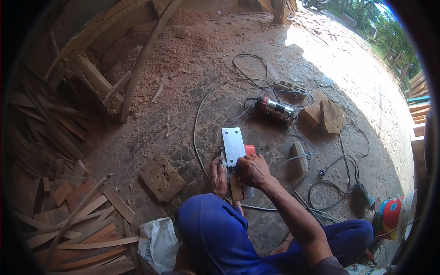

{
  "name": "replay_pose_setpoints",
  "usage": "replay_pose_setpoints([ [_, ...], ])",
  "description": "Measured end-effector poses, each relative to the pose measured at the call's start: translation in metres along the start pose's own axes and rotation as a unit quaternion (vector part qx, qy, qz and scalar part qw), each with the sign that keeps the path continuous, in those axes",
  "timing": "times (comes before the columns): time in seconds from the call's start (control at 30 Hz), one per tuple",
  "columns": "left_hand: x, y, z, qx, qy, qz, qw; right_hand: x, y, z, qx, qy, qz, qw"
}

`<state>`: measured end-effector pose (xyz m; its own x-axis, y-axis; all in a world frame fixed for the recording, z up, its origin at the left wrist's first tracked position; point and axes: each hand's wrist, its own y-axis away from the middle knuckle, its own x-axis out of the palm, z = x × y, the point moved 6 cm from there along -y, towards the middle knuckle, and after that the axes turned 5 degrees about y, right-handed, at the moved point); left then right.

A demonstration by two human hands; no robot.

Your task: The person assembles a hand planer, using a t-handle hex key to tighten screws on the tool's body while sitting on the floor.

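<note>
An upturned electric planer (pixel 233 143) rests in front of my bent knee, its silver sole plate with corner holes facing up and a bit of red-orange body showing at the right. Along its left side, my left hand (pixel 218 178) is closed around the edge. My right hand (pixel 253 170) presses over the middle of the planer with curled fingers; what they pinch is hidden beneath them. Below the hands lies the tool's other sole section, with a brownish strip (pixel 236 187) beside bare metal.
A silver-and-black power tool (pixel 277 107) with a red end lies ahead, near a socket strip (pixel 291 87) and wood blocks (pixel 332 116). Cables (pixel 197 133) loop around. Another block (pixel 162 177), wood offcuts (pixel 91 220) and a white sack (pixel 158 243) are left; a bucket (pixel 398 213) stands right.
</note>
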<state>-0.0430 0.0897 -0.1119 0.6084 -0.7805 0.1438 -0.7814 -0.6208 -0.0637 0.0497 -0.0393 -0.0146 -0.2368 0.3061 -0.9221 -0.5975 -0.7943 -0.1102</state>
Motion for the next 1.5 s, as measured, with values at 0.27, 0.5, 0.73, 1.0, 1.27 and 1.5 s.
replay_pose_setpoints([
  [0.27, 0.005, -0.001, 0.005, -0.005, 0.053, -0.006, 0.999, -0.007, 0.012, -0.028, 0.071, -0.264, -0.031, 0.961],
  [0.5, 0.002, 0.001, 0.012, -0.005, 0.094, -0.001, 0.996, -0.011, 0.023, -0.052, 0.149, -0.242, -0.081, 0.955],
  [0.73, -0.003, -0.003, 0.014, -0.014, 0.086, -0.001, 0.996, -0.006, 0.011, -0.001, 0.055, 0.002, -0.034, 0.998],
  [1.0, 0.0, 0.001, 0.005, -0.051, 0.104, 0.018, 0.993, -0.016, 0.01, -0.003, 0.038, -0.01, -0.107, 0.993],
  [1.27, -0.011, 0.002, 0.005, -0.04, 0.08, -0.014, 0.996, -0.029, 0.082, -0.127, 0.281, -0.741, -0.327, 0.515],
  [1.5, -0.005, 0.004, -0.013, -0.07, 0.075, 0.001, 0.995, 0.012, 0.102, -0.143, 0.312, -0.781, -0.312, 0.441],
])
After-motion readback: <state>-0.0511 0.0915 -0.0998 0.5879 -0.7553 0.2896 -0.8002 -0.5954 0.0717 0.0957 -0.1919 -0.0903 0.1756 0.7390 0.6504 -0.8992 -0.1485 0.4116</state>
